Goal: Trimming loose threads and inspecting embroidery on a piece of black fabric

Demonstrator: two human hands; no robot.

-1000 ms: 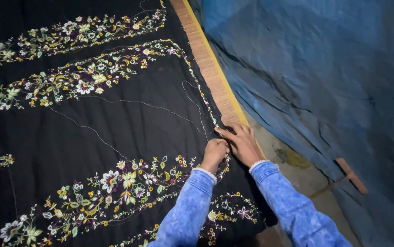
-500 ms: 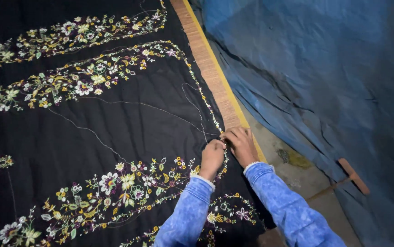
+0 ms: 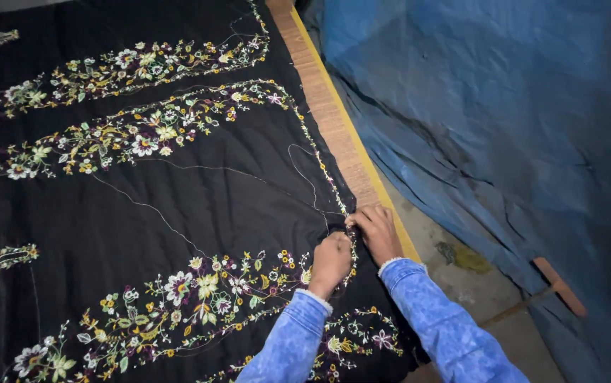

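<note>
While I look down from the head camera, I see a big black cloth (image 3: pixel 199 206) stretched flat, and it fills most of the left side of the view. It has bands of little stitched flowers (image 3: pixel 142 135) in white, yellow, green and pink, and thin pale threads (image 3: pixel 156 211) run across the dark parts. A narrow beaded line (image 3: pixel 317 157) follows the cloth's right edge, just beside a long wooden bar (image 3: pixel 330 117) with a yellow side.

My left hand (image 3: pixel 330 259) is curled into a loose fist on the cloth, fingers pressed together. My right hand (image 3: pixel 375 231) sits right next to it, touching the edge, with its fingertips (image 3: pixel 354 220) pinching at the beaded line (I cannot tell just what is between them). Both sleeves are blue denim. A blue sheet (image 3: pixel 504 120) covers the right side, and a wooden stick (image 3: pixel 543 292) lies on it.
</note>
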